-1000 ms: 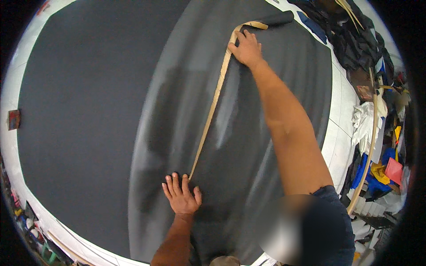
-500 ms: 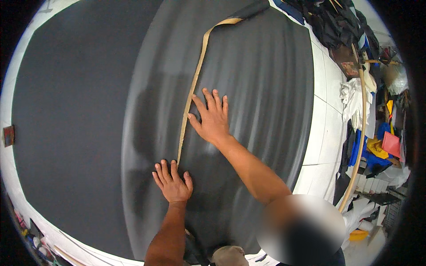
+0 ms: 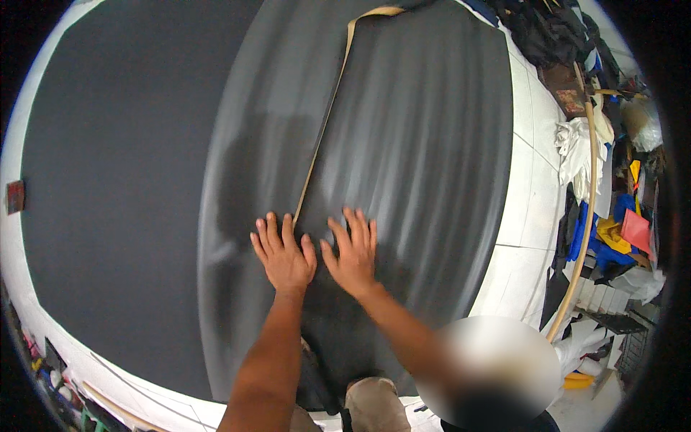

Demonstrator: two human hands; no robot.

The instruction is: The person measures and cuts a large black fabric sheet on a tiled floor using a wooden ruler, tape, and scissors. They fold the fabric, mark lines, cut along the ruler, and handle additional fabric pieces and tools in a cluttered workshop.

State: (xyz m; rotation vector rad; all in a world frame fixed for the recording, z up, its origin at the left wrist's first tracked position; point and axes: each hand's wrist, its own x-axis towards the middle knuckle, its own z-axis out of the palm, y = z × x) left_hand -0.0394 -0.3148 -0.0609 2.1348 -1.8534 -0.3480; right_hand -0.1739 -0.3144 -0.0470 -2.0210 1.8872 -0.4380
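Observation:
A large dark grey sheet (image 3: 425, 144) of smooth, rubber-like material spreads under both hands, with soft ripples on its right half. Along it runs a narrow tan strip (image 3: 309, 176), showing at a long seam that curves right at the far end. My left hand (image 3: 288, 263) lies flat with fingers spread, its fingertips at the near end of the visible strip. Just right of it, my right hand (image 3: 353, 263) rests on the sheet, fingers apart and holding nothing. A blurred patch hides part of my right arm.
Flat dark material (image 3: 122, 201) extends across the left. White floor tiles (image 3: 522, 180) border the sheet on the right. Beyond them stand a long wooden pole (image 3: 590, 165), a white cloth (image 3: 576, 147), dark fabric (image 3: 543, 39) and mixed clutter. A small reddish-brown block (image 3: 14, 197) lies at the left edge.
My left hand has slid forward along the seam. My right hand has drawn back toward me, beside the left. The visible tan strip is now thinner, and its near end lies farther away.

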